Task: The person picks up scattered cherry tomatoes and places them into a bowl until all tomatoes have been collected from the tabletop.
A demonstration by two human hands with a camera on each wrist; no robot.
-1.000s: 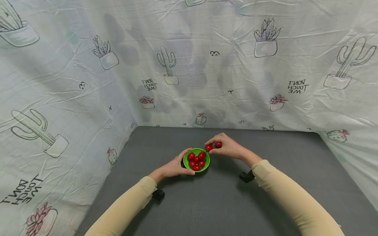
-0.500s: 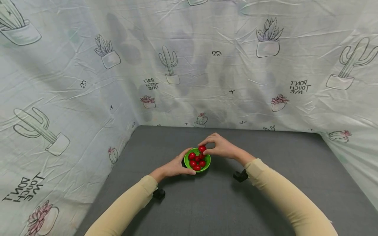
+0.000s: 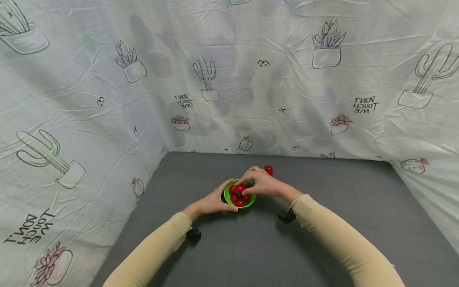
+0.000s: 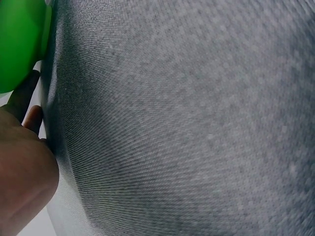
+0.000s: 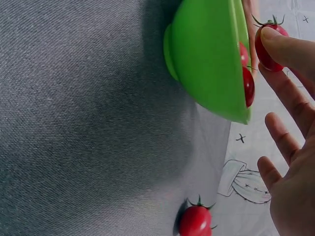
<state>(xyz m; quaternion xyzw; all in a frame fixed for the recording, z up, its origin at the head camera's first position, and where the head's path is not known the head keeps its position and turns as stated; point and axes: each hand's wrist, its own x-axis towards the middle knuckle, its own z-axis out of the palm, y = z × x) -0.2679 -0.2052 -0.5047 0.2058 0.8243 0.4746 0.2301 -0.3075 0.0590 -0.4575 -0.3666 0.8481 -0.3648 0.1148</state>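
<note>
At the far left we see the wrinkled cactus-print sheet [image 3: 71, 119] that walls in the grey table [image 3: 322, 223]. Moving inward, our left hand [image 3: 211, 202] lies on the table against the near left side of the green bowl [image 3: 231, 192], thumb along the near rim and fingers curved round the outside wall; it holds the bowl. In the left wrist view only a bit of the bowl's green wall [image 4: 17, 44] shows beside the palm and fingertips.

The bowl stands near the middle of the table and holds several red cherry tomatoes [image 3: 236, 197]. Just right of it, our right hand [image 3: 259, 184] reaches over the far right rim. The right wrist view shows its fingers spread and fairly straight, with one fingertip [image 5: 283, 46] resting on a stemmed tomato [image 5: 267, 44] at the bowl's mouth; we cannot tell whether the thumb pinches it.

Behind that hand, one loose tomato [image 3: 268, 170] lies on the table, apart from the bowl.
</note>
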